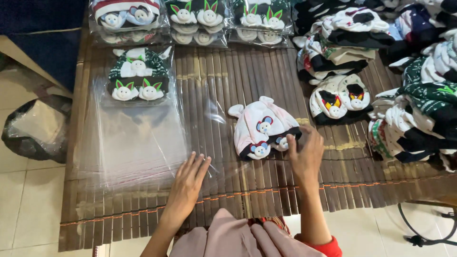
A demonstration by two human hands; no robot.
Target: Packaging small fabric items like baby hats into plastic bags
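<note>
— Where are our hands just now?

— Our right hand (305, 154) sits with fingers spread loosely, the tips touching the dark cuff edge of the pink-and-white baby hat (261, 129); it isn't closed on it. Our left hand (188, 183) lies flat and open, palm down on the near corner of the stack of clear plastic bags (135, 143).

— So which step do we judge this to be?

— Bagging, we'd say: one hat squared up, one bag about to be separated. The next move seems to call for peeling a single film off the stack and opening its mouth towards the hat.

— And further out?

— Beyond the left hand, a bagged set of green-eared hats (138, 76) lies on the stack; further still, sealed packs (183, 21) in a row. Out past the right hand, loose hat piles (414, 100) on the bamboo slat mat (209, 71).

— What can't we make out?

— Where one bag ends and the next begins; the film is too clear. The right-hand piles are cut off by the frame.
</note>
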